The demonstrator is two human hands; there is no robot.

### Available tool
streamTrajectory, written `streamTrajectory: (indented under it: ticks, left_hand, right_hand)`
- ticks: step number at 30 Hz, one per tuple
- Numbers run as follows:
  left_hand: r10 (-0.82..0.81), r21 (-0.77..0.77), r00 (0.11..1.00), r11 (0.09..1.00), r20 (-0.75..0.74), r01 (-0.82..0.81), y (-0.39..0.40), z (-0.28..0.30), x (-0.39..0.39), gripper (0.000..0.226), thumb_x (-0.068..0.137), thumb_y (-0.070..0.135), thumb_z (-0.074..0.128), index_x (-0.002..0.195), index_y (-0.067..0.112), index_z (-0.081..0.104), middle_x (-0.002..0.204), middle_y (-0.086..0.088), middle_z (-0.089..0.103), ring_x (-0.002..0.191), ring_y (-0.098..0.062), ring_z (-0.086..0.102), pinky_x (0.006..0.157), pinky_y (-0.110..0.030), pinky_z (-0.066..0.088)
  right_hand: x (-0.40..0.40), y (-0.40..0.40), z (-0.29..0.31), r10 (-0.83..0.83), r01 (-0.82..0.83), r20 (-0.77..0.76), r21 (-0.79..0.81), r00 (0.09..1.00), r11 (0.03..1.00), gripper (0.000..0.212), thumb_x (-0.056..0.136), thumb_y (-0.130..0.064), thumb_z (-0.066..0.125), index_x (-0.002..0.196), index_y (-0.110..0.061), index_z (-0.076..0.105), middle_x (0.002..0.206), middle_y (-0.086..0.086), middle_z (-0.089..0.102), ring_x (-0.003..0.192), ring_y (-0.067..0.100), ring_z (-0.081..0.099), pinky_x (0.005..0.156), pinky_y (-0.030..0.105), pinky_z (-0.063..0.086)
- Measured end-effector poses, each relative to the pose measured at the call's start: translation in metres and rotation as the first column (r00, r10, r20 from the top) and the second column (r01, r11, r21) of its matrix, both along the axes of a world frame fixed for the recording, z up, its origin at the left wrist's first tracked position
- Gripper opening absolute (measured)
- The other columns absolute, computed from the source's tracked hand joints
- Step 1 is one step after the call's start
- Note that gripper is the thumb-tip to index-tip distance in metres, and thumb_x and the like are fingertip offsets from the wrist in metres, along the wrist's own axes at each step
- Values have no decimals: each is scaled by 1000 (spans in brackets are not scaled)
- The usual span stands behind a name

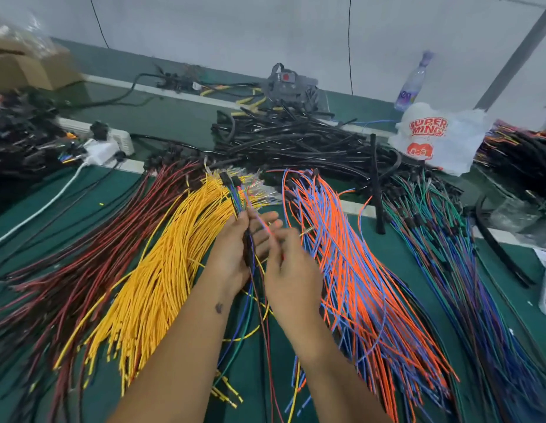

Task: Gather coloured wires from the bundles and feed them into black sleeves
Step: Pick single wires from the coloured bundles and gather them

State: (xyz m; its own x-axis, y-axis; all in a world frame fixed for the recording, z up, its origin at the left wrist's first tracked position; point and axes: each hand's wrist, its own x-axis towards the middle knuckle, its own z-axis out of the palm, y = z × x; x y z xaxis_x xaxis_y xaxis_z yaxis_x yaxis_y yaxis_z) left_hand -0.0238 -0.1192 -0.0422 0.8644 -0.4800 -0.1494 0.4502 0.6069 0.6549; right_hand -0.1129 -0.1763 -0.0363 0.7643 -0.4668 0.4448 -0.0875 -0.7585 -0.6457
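Centrally, a gathered wire bunch (249, 239) is gripped by the left hand (235, 254) — one strand pinched by the right hand (288, 270). Black sleeves (296, 138) are heaped at the tabletop's (174, 117) far edge — contents unseen.

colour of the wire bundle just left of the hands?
Yellow bundle, beside the left hand; head view, the only one.

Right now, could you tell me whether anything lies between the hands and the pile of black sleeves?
Yes: the fanned ends of the yellow wire bundle and orange-blue bundle lie between the hands and the black sleeves.
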Motion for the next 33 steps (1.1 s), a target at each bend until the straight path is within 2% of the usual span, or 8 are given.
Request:
streamTrajectory:
  ticks: [6,12,14,17,22,26,29,33]
  left_hand:
    - [-7,60,998,998,61,4,1,0,-2,28,104,20,33,94,8,56,56,2,55,49,-11,51,50,-21,45]
    - [-61,95,990,994,126,49,3,3,-5,27,104,23,33,90,12,53,52,8,26,41,-4,20,37,-14,25]
    - [-142,82,978,988,154,131,2,7,-10,21,100,27,39,89,14,52,53,9,23,41,-2,17,36,-14,20]
    - [-346,57,907,938,238,343,1,11,-22,17,94,32,46,84,19,51,55,8,26,43,-2,19,38,-13,19]
    - [-510,252,803,858,307,448,-4,18,-43,23,93,35,45,91,16,58,58,7,32,46,-4,22,43,-15,19]
    - [-531,335,783,838,324,430,-5,30,-49,26,93,34,43,93,12,57,60,2,33,46,-8,25,43,-17,22]
    - [-545,332,780,829,307,449,-3,37,-50,25,93,32,44,94,9,54,58,1,34,44,-8,26,41,-16,24]
    - [-530,345,789,836,312,426,0,40,-54,24,93,31,44,92,10,57,59,-2,37,45,-11,31,43,-20,30]
  right_hand:
    - [-1,-3,-7,86,-109,-184,-119,979,987,20,98,-30,45,115,-26,54,86,6,69,83,35,62,59,39,40]
    - [1,-6,1,-10,18,-47,172,999,985,28,86,-32,61,63,-17,58,62,-2,53,64,15,52,60,36,42]
    - [5,-16,12,-80,29,97,442,992,897,25,87,-28,65,66,-17,57,67,-3,59,64,11,55,64,34,44]
    - [11,-37,36,119,-212,178,716,977,666,19,86,-33,66,83,-17,56,71,-5,59,63,4,51,66,23,40]
    - [14,-62,70,299,-404,296,811,907,424,26,88,-43,54,94,-20,65,84,4,73,69,12,65,45,17,33]
    - [14,-67,78,289,-422,339,852,895,309,31,101,-41,38,97,-17,57,61,-5,59,48,9,58,33,14,28]
    - [14,-65,80,231,-487,459,869,858,85,43,92,-53,42,104,-14,56,57,-4,43,42,10,39,40,20,38]
    - [15,-63,82,163,-483,475,876,865,13,46,96,-55,38,104,-15,58,59,-1,46,42,11,38,41,20,38]
